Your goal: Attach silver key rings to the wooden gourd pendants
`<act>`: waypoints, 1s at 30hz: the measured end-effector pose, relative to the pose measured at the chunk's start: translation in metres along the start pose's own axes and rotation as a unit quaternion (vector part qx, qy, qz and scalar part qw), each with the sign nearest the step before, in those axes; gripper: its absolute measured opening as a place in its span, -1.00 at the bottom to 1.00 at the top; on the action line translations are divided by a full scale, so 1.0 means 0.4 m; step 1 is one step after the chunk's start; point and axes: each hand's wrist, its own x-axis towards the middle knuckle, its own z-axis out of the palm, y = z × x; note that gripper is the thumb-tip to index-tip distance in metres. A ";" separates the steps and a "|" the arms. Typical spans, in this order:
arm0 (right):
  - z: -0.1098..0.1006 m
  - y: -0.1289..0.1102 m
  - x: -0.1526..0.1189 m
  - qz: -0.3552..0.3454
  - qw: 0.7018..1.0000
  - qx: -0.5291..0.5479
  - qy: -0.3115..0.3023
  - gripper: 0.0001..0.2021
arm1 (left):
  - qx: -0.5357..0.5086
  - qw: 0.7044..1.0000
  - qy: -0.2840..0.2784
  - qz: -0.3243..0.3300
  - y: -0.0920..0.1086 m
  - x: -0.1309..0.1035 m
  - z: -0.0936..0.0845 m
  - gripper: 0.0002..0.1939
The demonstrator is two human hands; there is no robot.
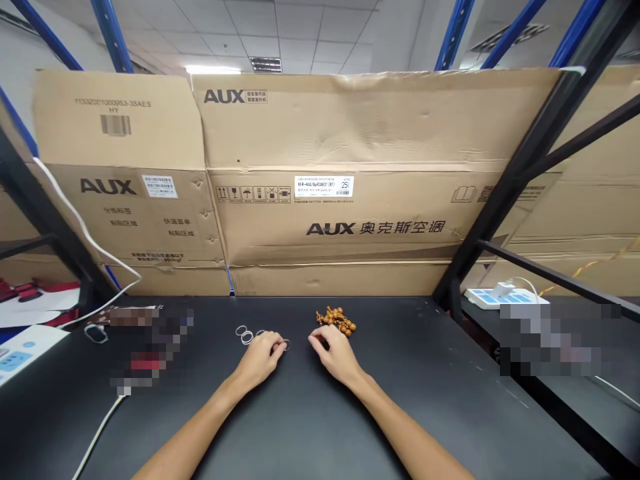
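Note:
My left hand (261,357) is low over the black table, its thumb and forefinger pinched on a thin ring (287,345) that shows just past the fingertips. Beside its knuckles lie several thin pale rings (246,337), partly covered by the hand. My right hand (337,352) rests to the right with fingers curled and thumb and forefinger drawn together; anything between the tips is too small to make out. Just behind it sits a bunch of glossy amber-brown beads (344,323), its near part hidden by that hand. A gap separates the two hands.
A black tabletop (300,427) spreads under both arms. Tall cardboard panels (280,147) stand along its back edge. A white cable (100,423) runs at the left, near a white power strip (30,343). Beyond the black frame post (505,180) is another power strip (483,298).

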 end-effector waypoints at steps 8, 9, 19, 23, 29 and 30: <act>-0.015 0.064 0.014 0.015 0.971 -0.230 0.058 -0.72 | -0.006 1.000 0.007 0.024 -0.007 -0.014 0.003 -0.75; -0.013 0.065 0.015 0.017 0.970 -0.237 0.059 -0.73 | -0.002 0.999 0.000 0.036 -0.006 -0.015 0.002 -0.77; 0.008 0.046 0.006 0.002 0.991 -0.133 0.023 -0.84 | -0.018 0.994 -0.057 0.094 0.020 -0.022 -0.026 -0.77; 0.013 0.035 -0.002 0.003 0.995 -0.100 0.012 -0.80 | -0.023 0.989 -0.097 0.106 0.023 -0.030 -0.046 -0.71; 0.015 0.030 -0.006 0.003 0.996 -0.092 0.004 -0.90 | -0.057 0.987 -0.121 0.090 0.006 -0.025 -0.064 -0.87; 0.016 0.031 -0.006 0.005 0.996 -0.091 0.002 -0.91 | -0.053 0.988 -0.114 0.089 0.003 -0.023 -0.061 -0.93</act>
